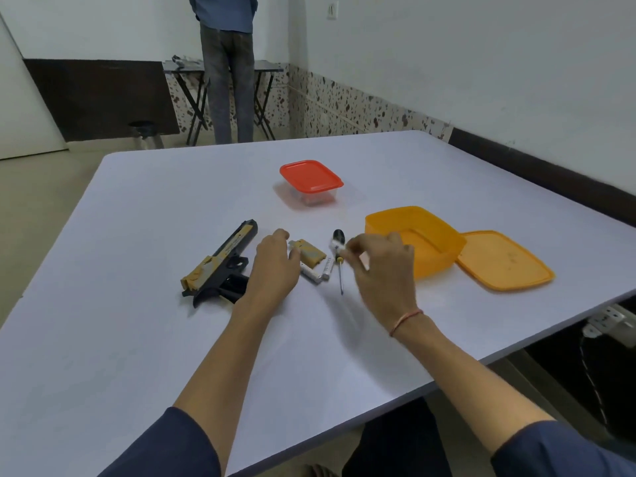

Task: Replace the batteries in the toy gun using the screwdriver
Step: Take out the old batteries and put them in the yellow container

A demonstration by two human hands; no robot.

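Fingertips of the left hand bend down onto the near edge of a tan cover piece. Whether they grip it or only touch it I cannot tell.

The right hand hovers just right of centre. Its thumb and forefinger are drawn close together above the screwdriver, as if pinching something tiny. The blur hides whether anything is held.

The toy gun, black with tan panels, lies on its side left of centre with its muzzle toward the upper part of the frame. Its grip points at the left wrist, and neither hand is on it.

The cover piece looks like the gun's battery door, laid beside the gun to keep the compartment reachable. Two white batteries lie touching each other just below it, between the hands.

The screwdriver rests flat with its black handle away from the person and its tip toward them, so it is easy to pick up again. I judge the swap to be mid-way, with the cells out and none yet refitted.

Further out stands an open orange tub, its lid lying to its right. A clear box with a red lid sits above centre.

Everything rests on a pale lavender table. At top centre a standing person faces a dark folding table against a white wall with a speckled skirting. A power strip hangs at the right edge.
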